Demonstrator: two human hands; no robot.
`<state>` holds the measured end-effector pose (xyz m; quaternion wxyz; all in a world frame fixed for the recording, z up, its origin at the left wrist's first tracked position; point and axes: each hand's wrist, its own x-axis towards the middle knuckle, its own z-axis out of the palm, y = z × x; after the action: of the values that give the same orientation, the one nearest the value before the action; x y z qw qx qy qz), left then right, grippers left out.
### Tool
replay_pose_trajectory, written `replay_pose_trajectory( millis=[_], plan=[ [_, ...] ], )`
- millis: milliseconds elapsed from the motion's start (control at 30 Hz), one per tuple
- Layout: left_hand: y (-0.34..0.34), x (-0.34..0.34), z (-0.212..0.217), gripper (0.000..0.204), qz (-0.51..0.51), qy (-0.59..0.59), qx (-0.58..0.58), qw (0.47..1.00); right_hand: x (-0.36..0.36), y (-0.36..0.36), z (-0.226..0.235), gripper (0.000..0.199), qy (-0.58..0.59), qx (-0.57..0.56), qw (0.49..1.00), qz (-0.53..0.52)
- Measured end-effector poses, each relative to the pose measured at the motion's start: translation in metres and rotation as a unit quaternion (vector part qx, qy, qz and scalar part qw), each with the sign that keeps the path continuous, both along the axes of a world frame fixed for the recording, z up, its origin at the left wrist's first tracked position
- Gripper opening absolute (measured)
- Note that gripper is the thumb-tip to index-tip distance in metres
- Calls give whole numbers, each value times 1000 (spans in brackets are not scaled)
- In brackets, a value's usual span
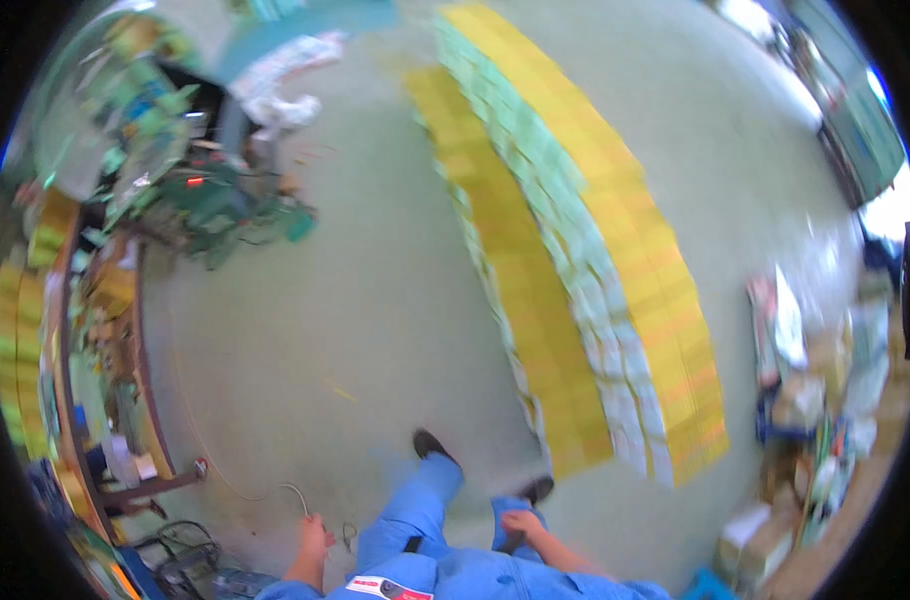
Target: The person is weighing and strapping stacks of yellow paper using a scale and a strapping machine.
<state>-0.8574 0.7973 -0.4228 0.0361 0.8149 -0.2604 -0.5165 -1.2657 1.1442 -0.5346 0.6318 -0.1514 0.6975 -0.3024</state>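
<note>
The picture is motion-blurred, so fine detail is soft. The person stands on a smooth pale grey-green floor (355, 300), seen from above, in blue trousers and a blue top with a small white and red label (387, 587) at the chest.

The left hand (315, 535) hangs low beside the left leg. Its fingers are curled narrow around a thin pale cord (297, 492) that loops up from the hand and trails away left across the floor toward the bench (153, 420). The right hand (523, 523) rests by the right thigh, fingers loosely bent; whether it holds anything cannot be told from the blur. 2 dark shoes show, the left shoe (431, 443) ahead and the right shoe (538, 488) just beside the near end of the sheets.

Laid flat on the floor ahead and to the right is a long bed of small rectangular sheets in 3 bands running away from the person: a yellow band (520, 290) on the left, a pale green and white band (565, 240) in the middle, and a yellow to orange band (645, 270) on the right, overlapping like tiles.

At the left, the wooden-edged bench carries green cluttered parts and yellow stacks. At the right edge lie cardboard boxes (800, 400) and loose papers. Crumpled white material (280, 105) lies at the top left.
</note>
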Motion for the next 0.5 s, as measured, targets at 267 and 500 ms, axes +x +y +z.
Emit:
replay_pose_trajectory(
  millis=[267, 500],
  plan=[
    [-64, -9, 66, 69, -131, 143, 27, 981, -135, -61, -66, 14, 510, -61, 774, 370],
    [-159, 48, 105, 61, 17, 131, -135, 982, -182, -323, -57, 16, 477, -129, 654, 573]
  ],
)
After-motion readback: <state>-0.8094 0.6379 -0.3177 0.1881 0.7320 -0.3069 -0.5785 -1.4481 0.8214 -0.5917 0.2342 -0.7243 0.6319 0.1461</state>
